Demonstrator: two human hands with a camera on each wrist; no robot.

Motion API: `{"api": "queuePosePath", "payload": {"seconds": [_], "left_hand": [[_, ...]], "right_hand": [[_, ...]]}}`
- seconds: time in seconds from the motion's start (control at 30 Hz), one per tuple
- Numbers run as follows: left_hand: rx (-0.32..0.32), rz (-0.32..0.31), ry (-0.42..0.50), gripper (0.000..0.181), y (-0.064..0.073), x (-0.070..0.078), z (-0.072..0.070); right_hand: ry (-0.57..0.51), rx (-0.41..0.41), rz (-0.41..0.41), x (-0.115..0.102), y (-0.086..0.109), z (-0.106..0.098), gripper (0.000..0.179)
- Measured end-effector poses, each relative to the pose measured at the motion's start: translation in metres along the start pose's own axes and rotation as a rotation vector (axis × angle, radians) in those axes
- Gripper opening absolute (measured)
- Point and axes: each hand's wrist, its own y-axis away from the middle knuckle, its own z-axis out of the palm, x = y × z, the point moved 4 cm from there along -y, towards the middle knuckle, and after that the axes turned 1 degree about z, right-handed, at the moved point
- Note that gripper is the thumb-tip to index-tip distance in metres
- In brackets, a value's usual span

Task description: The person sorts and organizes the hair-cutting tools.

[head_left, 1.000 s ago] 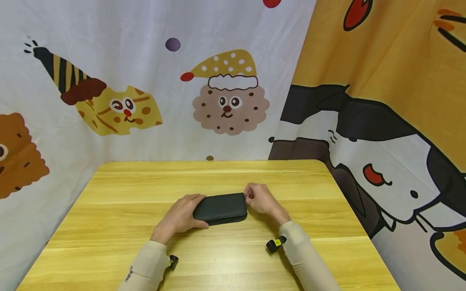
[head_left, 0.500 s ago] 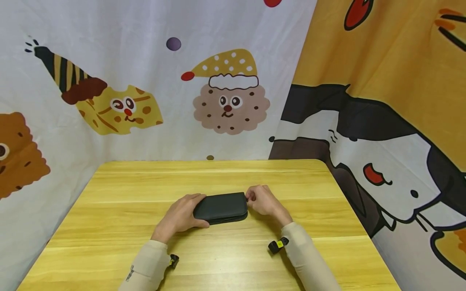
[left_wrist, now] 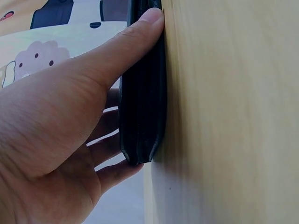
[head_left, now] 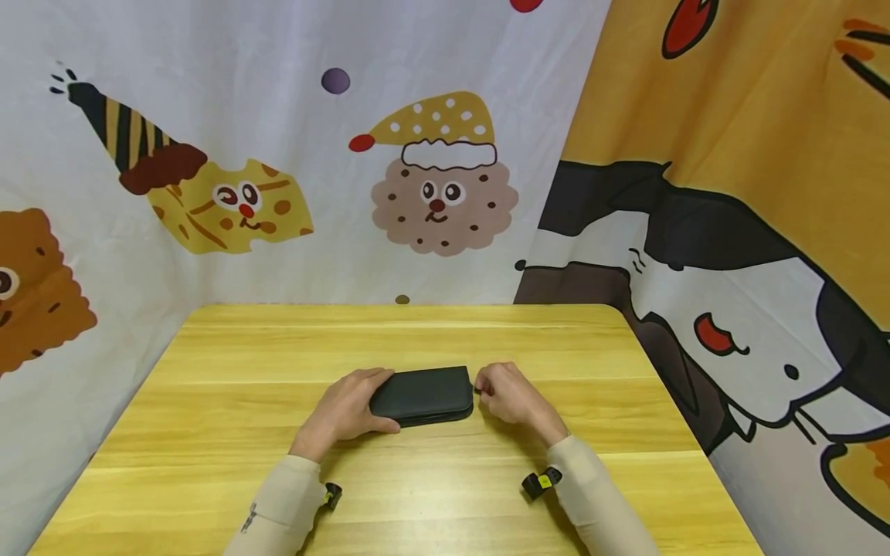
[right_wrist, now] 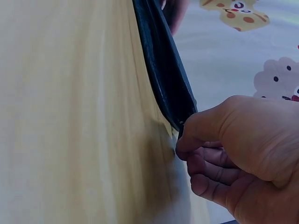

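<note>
A black zip-around wallet lies flat on the wooden table. My left hand grips its left end, the thumb along the near edge and the fingers round the far side, as the left wrist view also shows. At the wallet's right end my right hand pinches a small dark zipper pull between thumb and curled index finger. In the right wrist view the near side of the wallet gapes, with a dark slot between its two covers.
The pale wood table extends all round the wallet. A white curtain with cartoon prints hangs behind it, and a yellow one on the right. Each wrist wears a small black camera, such as the right one.
My right hand has moved a little to the right and toward me around the wallet's right end, with the zipper pull in its fingers. The left hand and the wallet stay in place.
</note>
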Motion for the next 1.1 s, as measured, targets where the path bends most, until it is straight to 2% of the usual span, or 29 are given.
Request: {"api": "queuePosePath", "payload": {"seconds": [0.4, 0.67, 0.87, 1.1], "left_hand": [[0.002, 0.012, -0.018, 0.106, -0.001, -0.002, 0.001], [0.0, 0.016, -0.026, 0.106, -0.001, -0.002, 0.001], [0.0, 0.022, -0.029, 0.107, -0.001, 0.0, 0.0], [0.005, 0.02, -0.018, 0.106, 0.0, 0.0, 0.0]], "right_hand": [[0.056, 0.002, -0.119, -0.014, 0.021, 0.005, 0.018], [0.106, 0.05, -0.181, -0.02, 0.029, 0.006, 0.018], [0.073, 0.054, -0.18, -0.026, 0.036, 0.009, 0.016], [0.019, 0.074, -0.181, -0.042, 0.041, 0.017, 0.012]]}}
